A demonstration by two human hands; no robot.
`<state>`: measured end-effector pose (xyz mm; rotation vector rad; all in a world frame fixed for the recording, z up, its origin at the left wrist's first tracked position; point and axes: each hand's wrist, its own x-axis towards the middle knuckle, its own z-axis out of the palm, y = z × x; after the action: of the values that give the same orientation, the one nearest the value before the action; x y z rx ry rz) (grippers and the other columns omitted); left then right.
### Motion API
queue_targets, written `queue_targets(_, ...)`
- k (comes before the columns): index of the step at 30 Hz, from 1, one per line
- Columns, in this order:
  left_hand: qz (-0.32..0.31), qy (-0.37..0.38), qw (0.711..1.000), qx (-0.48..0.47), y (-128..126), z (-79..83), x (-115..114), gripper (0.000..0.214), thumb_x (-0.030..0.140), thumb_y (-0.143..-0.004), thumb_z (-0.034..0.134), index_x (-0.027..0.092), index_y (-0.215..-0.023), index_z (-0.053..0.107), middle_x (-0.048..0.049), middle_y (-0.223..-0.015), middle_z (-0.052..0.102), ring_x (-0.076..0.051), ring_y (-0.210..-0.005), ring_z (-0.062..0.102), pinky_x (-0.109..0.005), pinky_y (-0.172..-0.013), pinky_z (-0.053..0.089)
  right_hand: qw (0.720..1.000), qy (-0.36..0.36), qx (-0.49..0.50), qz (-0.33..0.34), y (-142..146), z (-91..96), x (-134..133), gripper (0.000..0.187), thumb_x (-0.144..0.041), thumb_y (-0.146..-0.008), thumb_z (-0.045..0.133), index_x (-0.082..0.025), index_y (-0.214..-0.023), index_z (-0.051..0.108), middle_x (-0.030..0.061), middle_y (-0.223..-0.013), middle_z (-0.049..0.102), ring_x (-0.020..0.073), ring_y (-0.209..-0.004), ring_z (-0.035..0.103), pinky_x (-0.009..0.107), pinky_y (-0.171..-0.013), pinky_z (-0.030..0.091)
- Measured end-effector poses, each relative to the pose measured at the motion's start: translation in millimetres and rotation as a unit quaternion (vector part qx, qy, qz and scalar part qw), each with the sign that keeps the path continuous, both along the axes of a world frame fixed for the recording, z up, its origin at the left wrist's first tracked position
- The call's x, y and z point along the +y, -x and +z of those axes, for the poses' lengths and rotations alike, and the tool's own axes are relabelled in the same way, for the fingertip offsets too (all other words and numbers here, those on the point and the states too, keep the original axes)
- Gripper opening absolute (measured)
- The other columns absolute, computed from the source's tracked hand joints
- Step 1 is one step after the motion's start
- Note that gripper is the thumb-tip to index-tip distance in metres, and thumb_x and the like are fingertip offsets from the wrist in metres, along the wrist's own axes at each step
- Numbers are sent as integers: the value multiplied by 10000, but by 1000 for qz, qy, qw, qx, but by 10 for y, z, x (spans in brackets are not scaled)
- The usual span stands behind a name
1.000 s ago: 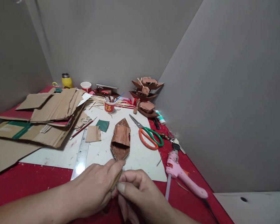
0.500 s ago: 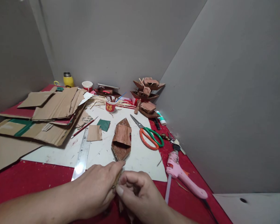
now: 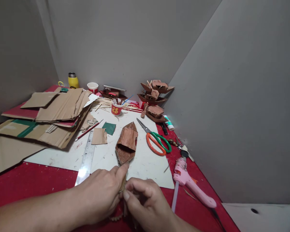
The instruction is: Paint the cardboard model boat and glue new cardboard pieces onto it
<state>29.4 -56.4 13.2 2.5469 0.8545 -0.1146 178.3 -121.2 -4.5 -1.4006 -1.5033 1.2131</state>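
Note:
My left hand [image 3: 105, 190] is closed around a small piece of brown cardboard [image 3: 122, 185], most of it hidden by the fingers. Pinched against the same piece, thumb to forefinger, is my right hand [image 3: 145, 198]; thin torn strips hang below it. Just beyond the left fingertips a brown cardboard model boat [image 3: 127, 141] with an arched cover lies on a white board [image 3: 147, 174]. To its right are scissors [image 3: 154, 138] with green and orange handles. A cardboard square [image 3: 99, 136] and a green square [image 3: 109, 128] lie left of the boat.
A steel ruler [image 3: 85, 164] and a red pencil [image 3: 88, 130] lie left. Cardboard sheets [image 3: 60, 106] pile up beyond them. A pink glue gun [image 3: 193, 187] rests at right. Paper cup [image 3: 116, 107], sticks [image 3: 101, 103] and stacked model boats [image 3: 156, 111] stand at the back.
The view has shifted slightly, so the scene sits a little further right. My hands stay on the cardboard piece, and a ragged strip now shows below my left hand.

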Motion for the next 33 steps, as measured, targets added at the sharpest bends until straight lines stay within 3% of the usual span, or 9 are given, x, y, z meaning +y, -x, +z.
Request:
queue_targets(9,9,63,995,-76,46,-15,-40,539,173,-850,427,237,-1376,330,-89,-1131,682,-264,-974,675,-346,-783,521,1000,-7,16,-11,-21,44,-2,225,-254,-798,450,-213,-579,422,-52,-456,408,79,-398,359,213,-397,277)
queue_targets(12,15,69,994,-78,44,-21,-24,519,194,-856,437,243,-1364,339,-80,-1100,692,-253,-938,681,-326,-752,520,1000,-12,24,-4,-13,59,-1,178,-254,-782,484,-203,-614,457,-57,-469,404,76,-412,349,207,-402,279)
queue_targets(15,14,62,996,-66,31,-16,-15,544,201,-850,442,234,-1380,324,-89,-1097,692,-258,-911,687,-327,-727,525,1000,-28,10,-3,-7,36,-2,208,-257,-800,488,-205,-603,445,-53,-474,412,75,-418,356,206,-409,290)
queue_targets(21,9,21,1000,-21,-2,22,-32,557,202,-852,392,146,-1402,329,-147,-1081,683,-330,-838,693,-434,-670,541,999,-48,-16,1,0,-1,-1,271,-278,-840,456,-210,-579,431,-43,-466,426,82,-417,362,213,-411,300)
queue_targets(33,14,4,1000,-7,-16,26,-35,496,184,-856,380,137,-1350,385,-140,-1040,690,-304,-818,693,-397,-672,534,998,-52,-31,-10,-1,18,-3,267,-290,-824,453,-211,-571,421,-51,-460,383,87,-421,338,229,-420,276)
